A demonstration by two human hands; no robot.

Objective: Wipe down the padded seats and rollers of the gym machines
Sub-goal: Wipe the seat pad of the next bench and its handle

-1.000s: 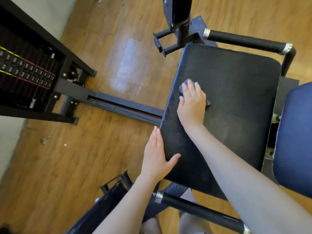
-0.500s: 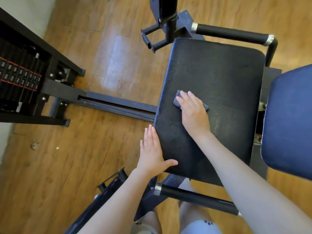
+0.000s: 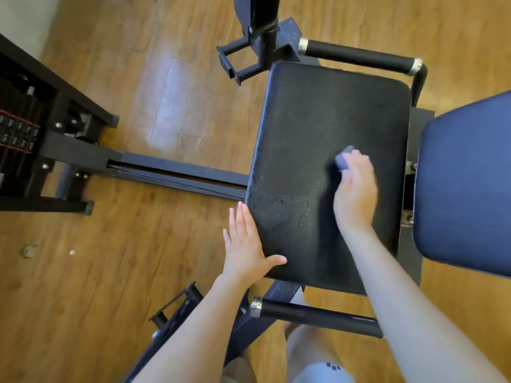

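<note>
While the grey cloth (image 3: 343,160) lies on the right half of the black seat pad (image 3: 304,150), the right hand (image 3: 356,193) grips it against the padding; the left hand (image 3: 246,250), well apart, rests flat with straight fingers on the pad's left edge.

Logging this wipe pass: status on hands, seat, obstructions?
Right hand holds small grey cloth on black padded seat. Left hand flat, bracing seat's edge. Nothing in the way.

Handles (image 3: 356,55) and backrest (image 3: 467,183) hem the seat (image 3: 326,120)
</note>
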